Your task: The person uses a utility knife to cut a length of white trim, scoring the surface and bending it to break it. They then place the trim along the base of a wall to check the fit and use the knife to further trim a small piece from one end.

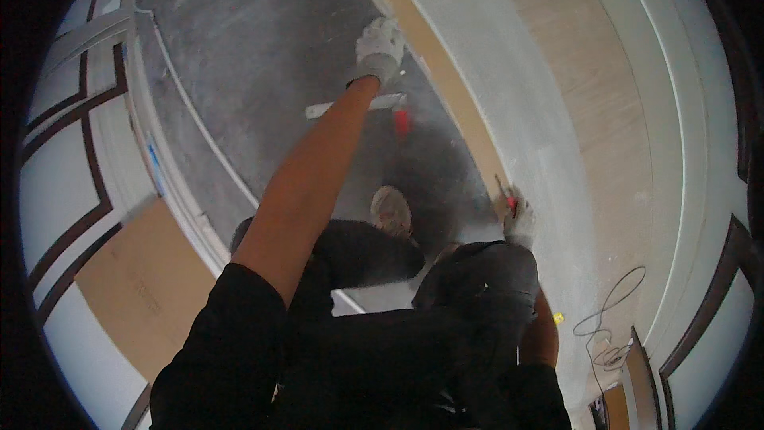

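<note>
My left hand [380, 46], in a pale work glove, reaches far forward and rests against the left edge of a long tan strip [446, 77]. Its fingers look extended, though the fingertips are hard to make out. Close to my right knee, my gloved right hand [520, 227] is closed around a small red-handled tool [512, 205]. A thin dark part sticks out over the strip's near end; the tool's exact kind is unclear. Under my left forearm, a pale bar [321, 110] lies on the grey floor [239, 40], beside a blurred red object [402, 122].
A broad whitish board [549, 143] runs along the strip's right side. Farther right, a thin cable [609, 310] lies coiled near a small yellow item [559, 318]. On the left, a brown cardboard sheet [143, 287] leans by white panels with dark trim. My shoe [391, 211] stands on the floor.
</note>
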